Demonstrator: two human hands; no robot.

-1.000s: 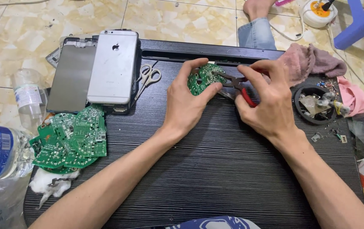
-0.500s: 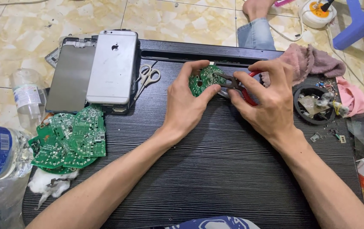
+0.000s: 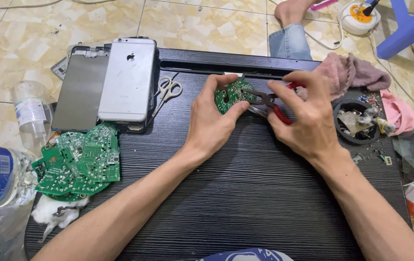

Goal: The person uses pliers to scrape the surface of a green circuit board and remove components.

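The left hand (image 3: 211, 123) was gripping a small round green circuit board (image 3: 233, 94), with the thumb below it and the fingers curled over its top edge. The board was held up just above the black counter (image 3: 226, 193), near the far edge, with its flat face turned to the person.

The right hand (image 3: 308, 118) was closed around the red handles of a pair of pliers (image 3: 269, 102). The pliers lay almost flat. Their long line ran from the right hand on the right to the board on the left, so the dark tip pointed left and touched the right side of the board. I could not tell what small part the tip was pinching.

So the board was just to the left of the right hand, and both hands were close together, with the left hand the nearer one to the board.

More green circuit boards (image 3: 79, 162) lay in a pile well apart, at the left edge of the counter.
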